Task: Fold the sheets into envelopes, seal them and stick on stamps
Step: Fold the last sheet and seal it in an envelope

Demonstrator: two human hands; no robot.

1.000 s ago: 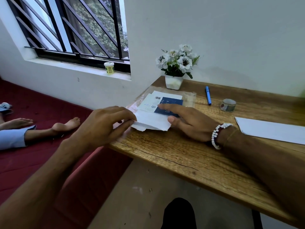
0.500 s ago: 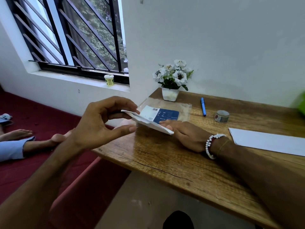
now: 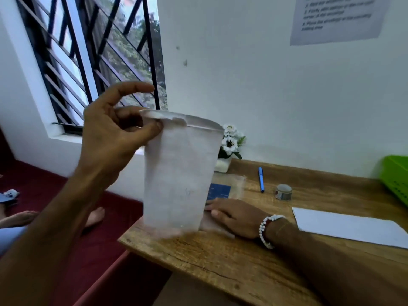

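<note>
Head view: raised envelope hides right hand's fingertips.

This looks like a room in a home fitted out as a small writing corner. A wooden surface stands against a plain white wall beside a barred window with greenery outside. A pot of white flowers, a blue pen and a printed notice taped to the wall furnish it, and a dark red floor covering lies below.

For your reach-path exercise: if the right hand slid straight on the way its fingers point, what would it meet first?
Probably the blue card in the clear packet: the right hand lies flat, fingers pointing there; the held sheet hides the fingertips.
</note>
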